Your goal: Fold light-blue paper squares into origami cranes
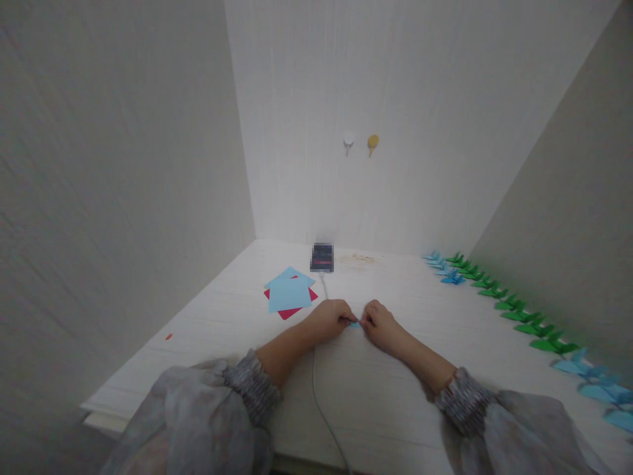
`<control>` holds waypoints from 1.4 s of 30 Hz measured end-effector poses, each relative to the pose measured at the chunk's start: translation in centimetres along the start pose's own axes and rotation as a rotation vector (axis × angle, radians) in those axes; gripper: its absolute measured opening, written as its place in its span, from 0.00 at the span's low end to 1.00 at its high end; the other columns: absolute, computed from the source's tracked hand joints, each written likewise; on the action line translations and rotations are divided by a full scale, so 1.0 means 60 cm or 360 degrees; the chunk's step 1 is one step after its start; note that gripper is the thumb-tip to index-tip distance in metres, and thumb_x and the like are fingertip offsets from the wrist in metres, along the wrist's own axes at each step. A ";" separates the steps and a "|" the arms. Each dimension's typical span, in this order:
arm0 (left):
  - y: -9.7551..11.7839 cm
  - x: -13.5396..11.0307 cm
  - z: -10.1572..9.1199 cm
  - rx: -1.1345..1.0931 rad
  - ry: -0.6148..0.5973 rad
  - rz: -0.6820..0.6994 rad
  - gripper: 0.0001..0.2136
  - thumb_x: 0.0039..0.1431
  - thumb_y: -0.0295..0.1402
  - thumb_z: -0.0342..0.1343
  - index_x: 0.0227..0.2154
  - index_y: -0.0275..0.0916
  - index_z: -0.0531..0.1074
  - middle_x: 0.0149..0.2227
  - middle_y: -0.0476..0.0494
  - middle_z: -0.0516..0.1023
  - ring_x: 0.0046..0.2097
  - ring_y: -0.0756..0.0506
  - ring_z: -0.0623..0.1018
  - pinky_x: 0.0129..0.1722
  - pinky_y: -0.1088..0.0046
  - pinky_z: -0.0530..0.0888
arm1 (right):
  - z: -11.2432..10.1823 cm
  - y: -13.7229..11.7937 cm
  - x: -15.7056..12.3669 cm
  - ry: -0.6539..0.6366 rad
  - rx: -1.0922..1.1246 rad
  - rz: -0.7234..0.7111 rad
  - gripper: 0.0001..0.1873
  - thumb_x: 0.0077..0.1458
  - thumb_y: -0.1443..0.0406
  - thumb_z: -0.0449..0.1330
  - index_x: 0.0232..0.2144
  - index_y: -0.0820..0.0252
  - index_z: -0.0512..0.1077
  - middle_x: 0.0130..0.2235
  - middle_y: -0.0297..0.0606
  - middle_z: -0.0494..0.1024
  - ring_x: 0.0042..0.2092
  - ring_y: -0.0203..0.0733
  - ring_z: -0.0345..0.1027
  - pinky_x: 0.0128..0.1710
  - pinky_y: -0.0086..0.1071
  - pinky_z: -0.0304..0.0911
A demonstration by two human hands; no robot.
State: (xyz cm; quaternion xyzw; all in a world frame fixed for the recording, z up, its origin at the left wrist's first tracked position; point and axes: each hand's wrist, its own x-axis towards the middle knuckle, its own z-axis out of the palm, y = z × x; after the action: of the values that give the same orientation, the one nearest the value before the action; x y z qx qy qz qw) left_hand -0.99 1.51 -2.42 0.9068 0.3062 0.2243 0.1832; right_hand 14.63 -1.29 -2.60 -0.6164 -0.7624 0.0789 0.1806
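Between my two hands, just above the white table (395,409), is a small folded piece of light blue paper (354,324). My left hand (332,319) pinches it from the left side, fingers pressed together. From the right, my right hand (380,323) is closed with its fingertips at the paper's right end. Most of the paper is hidden by my fingers, so its exact shape does not show. Left of my hands lies a loose stack of light blue paper sheets (291,295) with red paper (287,314) showing beneath.
Green folded paper cranes (514,310) and light blue ones (606,392) line the right edge. A blurred-out dark device (322,257) stands by the back wall, its grey cable (321,402) running to the front edge. An orange scrap (169,336) lies at left. Two hooks (372,142) hang on the wall.
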 end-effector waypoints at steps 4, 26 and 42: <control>0.005 -0.005 -0.006 0.0168 -0.0031 0.0133 0.13 0.46 0.24 0.45 0.33 0.39 0.72 0.33 0.45 0.72 0.34 0.51 0.70 0.36 0.77 0.65 | 0.000 0.001 0.001 0.0004 0.0045 0.0027 0.03 0.43 0.71 0.52 0.20 0.64 0.64 0.29 0.39 0.65 0.32 0.37 0.59 0.31 0.28 0.53; 0.031 -0.009 -0.017 0.0611 -0.0211 0.0233 0.09 0.49 0.26 0.42 0.26 0.35 0.68 0.32 0.43 0.66 0.36 0.49 0.66 0.36 0.75 0.65 | 0.002 0.019 0.005 0.0087 0.0379 0.0095 0.07 0.35 0.74 0.53 0.20 0.61 0.58 0.23 0.31 0.62 0.27 0.34 0.55 0.25 0.26 0.52; 0.033 -0.008 -0.017 0.0535 -0.0217 0.0203 0.08 0.49 0.26 0.43 0.24 0.35 0.67 0.33 0.43 0.66 0.37 0.49 0.66 0.36 0.74 0.65 | 0.001 0.017 0.013 0.0086 0.0607 0.0099 0.05 0.37 0.67 0.57 0.20 0.62 0.63 0.21 0.29 0.61 0.25 0.33 0.55 0.24 0.26 0.51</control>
State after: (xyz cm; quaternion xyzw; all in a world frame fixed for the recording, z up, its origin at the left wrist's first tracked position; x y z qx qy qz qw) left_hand -0.92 -0.09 -0.76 0.9553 0.2682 0.1192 0.0349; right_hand 15.43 -0.31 -2.86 -0.5960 -0.7092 0.2109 0.3120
